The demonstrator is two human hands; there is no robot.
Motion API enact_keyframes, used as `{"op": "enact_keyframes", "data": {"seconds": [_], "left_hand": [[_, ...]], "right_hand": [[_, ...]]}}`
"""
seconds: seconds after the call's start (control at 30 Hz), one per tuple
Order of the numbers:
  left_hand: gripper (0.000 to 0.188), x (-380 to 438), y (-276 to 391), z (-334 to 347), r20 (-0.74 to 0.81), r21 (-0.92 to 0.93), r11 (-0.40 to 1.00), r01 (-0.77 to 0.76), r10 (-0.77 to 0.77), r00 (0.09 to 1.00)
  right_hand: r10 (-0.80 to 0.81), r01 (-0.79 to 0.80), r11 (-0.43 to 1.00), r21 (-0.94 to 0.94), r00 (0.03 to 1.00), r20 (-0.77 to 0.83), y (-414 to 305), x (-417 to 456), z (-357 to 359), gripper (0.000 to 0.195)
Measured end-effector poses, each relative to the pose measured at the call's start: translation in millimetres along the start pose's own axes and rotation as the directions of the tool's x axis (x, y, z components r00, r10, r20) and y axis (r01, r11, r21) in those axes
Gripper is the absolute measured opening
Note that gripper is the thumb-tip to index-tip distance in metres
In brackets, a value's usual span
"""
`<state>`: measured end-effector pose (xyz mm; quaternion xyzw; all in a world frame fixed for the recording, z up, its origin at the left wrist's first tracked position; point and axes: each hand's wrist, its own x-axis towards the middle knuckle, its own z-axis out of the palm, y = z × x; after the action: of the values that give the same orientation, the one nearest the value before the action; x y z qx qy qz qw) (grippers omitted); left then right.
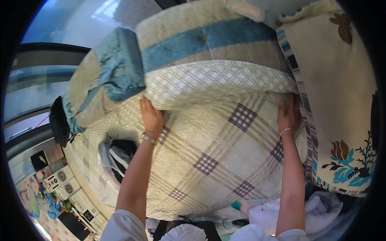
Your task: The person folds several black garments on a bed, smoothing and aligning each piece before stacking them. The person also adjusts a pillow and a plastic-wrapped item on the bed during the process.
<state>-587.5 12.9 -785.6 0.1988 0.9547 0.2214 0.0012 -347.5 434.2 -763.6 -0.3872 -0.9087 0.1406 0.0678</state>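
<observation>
A cream plaid quilted cover (199,132) with purple checked squares lies over a seat or bed. Its far edge is folded back as a white diamond-patterned flap (217,81) in front of a beige and blue tufted cushion (181,49). My left hand (151,116) rests on the cover at the flap's left end, its fingertips by the flap's edge. At the flap's right end, my right hand (289,113) lies near a beige floral cushion (334,90), fingers partly under or against the flap. Whether either hand grips the fabric cannot be told.
A teal cushion (125,60) stands at the back left. A grey and black garment (120,153) lies left of my left forearm. White plush fabric (265,214) is bunched near my right arm. A black item (58,120) hangs by the window frame.
</observation>
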Motion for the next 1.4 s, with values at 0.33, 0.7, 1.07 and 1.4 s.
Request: {"op": "enact_keyframes", "data": {"seconds": [0.33, 0.7, 1.07, 1.4], "left_hand": [[0.053, -7.2, -26.8, 8.8, 0.143, 0.453, 0.873, -0.180, 0.128, 0.981], [0.066, -265.9, 75.6, -25.6, 0.457, 0.021, 0.876, -0.482, 0.420, 0.784], [0.064, -272.0, 95.9, -100.7, 0.654, -0.095, 0.995, -0.015, 0.074, 0.753], [0.042, -430.2, -0.5, -289.0, 0.637, -0.002, 0.941, 0.339, -0.260, 0.726]], "right_hand": [[0.038, -0.034, 0.994, -0.108, 0.999, 0.038, 7.7, 8.5, 20.5, 0.056], [-0.119, 0.105, 0.979, 0.173, 0.991, 0.069, 8.5, -209.8, -31.6, 0.061], [0.838, -0.230, 0.439, 0.869, 0.455, -0.303, 143.8, -148.0, -300.5, 0.109], [0.752, -0.282, 0.561, 0.778, 0.566, -0.337, 77.7, -187.3, -232.0, 0.070]]}}
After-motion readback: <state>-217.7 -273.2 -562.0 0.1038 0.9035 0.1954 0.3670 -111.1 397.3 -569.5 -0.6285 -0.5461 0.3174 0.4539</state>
